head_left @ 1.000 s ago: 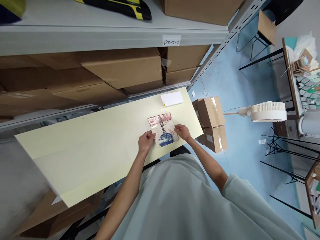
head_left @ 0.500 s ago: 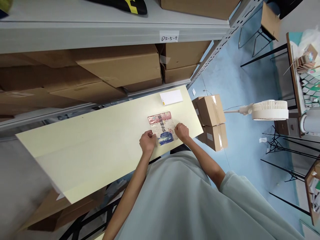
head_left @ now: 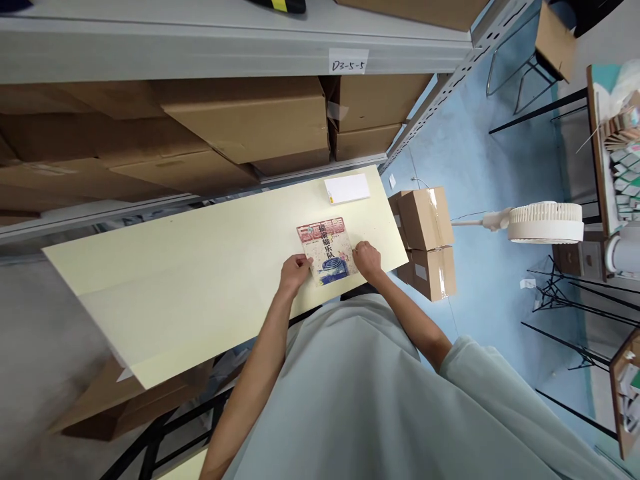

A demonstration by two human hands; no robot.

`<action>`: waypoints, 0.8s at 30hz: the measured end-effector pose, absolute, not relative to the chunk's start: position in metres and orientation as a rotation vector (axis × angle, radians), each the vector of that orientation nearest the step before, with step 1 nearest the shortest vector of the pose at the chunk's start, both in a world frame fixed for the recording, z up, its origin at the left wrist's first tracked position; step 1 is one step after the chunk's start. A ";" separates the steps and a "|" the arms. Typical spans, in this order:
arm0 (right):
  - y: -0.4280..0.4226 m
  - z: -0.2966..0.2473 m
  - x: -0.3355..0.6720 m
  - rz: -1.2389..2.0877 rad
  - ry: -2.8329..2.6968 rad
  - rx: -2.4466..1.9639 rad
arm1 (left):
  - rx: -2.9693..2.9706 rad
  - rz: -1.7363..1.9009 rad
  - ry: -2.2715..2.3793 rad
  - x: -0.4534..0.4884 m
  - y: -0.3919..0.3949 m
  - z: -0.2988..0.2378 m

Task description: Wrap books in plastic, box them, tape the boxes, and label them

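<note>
A thin picture book (head_left: 327, 252) lies on the pale yellow tabletop (head_left: 210, 267), its cover printed with a red band, dark Chinese characters and a blue drum-like shape. At its left edge is my left hand (head_left: 295, 272), closed with thumb and fingertips pinching the edge. My right hand (head_left: 367, 260) is curled at the right edge, its fingertips against the book's side and partly hidden. Beyond the book, near the far edge of the table, is a flat white box (head_left: 347, 189) with a small yellow mark on one corner.
Cardboard boxes (head_left: 250, 120) fill the metal shelf (head_left: 225, 50) along the far side of the table. To the right stand stacked taped cartons (head_left: 427, 243) and a white fan (head_left: 545, 223). An open carton (head_left: 125, 407) sits low at the left.
My left hand has shifted slightly left and up, now pinching the book's left edge. The right hand stays at the right edge. The whole view has shifted slightly.
</note>
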State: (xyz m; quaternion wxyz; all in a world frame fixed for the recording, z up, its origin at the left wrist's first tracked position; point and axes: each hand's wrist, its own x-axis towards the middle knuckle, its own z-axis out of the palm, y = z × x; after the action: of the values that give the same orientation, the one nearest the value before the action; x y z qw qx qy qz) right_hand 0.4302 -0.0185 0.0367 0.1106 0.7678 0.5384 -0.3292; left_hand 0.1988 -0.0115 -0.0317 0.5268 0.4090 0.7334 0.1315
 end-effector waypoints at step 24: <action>-0.012 0.034 0.423 -1.338 1.456 2.411 | 1.080 0.308 1.892 0.217 -0.031 0.001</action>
State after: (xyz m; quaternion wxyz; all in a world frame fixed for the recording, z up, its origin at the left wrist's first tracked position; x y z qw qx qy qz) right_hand 0.4233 -0.0123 0.0343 0.0119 0.7731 0.4669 -0.4291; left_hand 0.2171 -0.0309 0.0008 0.4533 0.4375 0.7665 0.1248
